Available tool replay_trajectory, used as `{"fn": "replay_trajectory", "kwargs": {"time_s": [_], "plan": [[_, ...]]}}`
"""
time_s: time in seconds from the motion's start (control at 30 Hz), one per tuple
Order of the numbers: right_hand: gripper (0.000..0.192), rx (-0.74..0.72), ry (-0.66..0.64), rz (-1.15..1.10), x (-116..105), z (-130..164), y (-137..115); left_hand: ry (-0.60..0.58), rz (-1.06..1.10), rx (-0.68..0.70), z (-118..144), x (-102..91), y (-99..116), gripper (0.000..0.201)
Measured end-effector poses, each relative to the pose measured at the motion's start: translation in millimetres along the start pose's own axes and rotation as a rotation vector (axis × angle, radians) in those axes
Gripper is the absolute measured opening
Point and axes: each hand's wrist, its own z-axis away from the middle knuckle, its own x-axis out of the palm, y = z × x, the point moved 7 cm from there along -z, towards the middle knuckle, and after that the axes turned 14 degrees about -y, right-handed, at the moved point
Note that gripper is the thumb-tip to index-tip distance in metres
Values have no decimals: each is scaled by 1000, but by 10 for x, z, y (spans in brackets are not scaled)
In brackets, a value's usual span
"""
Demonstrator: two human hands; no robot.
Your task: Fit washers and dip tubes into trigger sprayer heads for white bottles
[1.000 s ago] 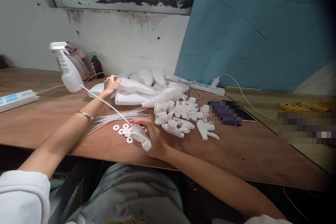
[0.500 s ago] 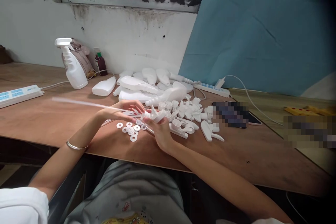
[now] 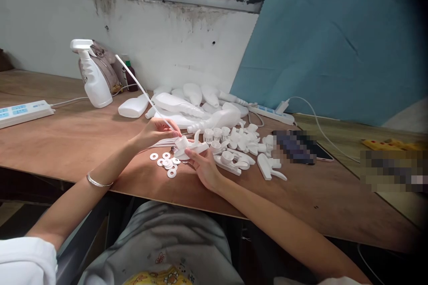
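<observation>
Several washers (image 3: 166, 163) beside trigger heads (image 3: 240, 149)

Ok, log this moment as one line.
left hand: pinching tube at sprayer head | right hand: holding sprayer head | washers: on table beneath | bottles: lying behind

The right hand (image 3: 203, 167) holds a white spray head (image 3: 191, 148) above the surface (image 3: 67, 138); the left hand (image 3: 156, 131) pinches its thin tube (image 3: 140, 89) beside the washers (image 3: 166, 163).
</observation>
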Motion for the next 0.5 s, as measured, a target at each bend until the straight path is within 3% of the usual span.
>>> {"fn": "replay_trajectory", "kwargs": {"time_s": [0.23,0.4,0.5], "plan": [[37,25,-51,-139,16,-14,-3,148,84,-29,27,-102,-80,13],[18,77,-32,-71,14,-4,7,7,116,-70,-11,33,-140,14],[22,124,-26,-19,15,8,27,-92,167,-69,-29,139,-168,13]]}}
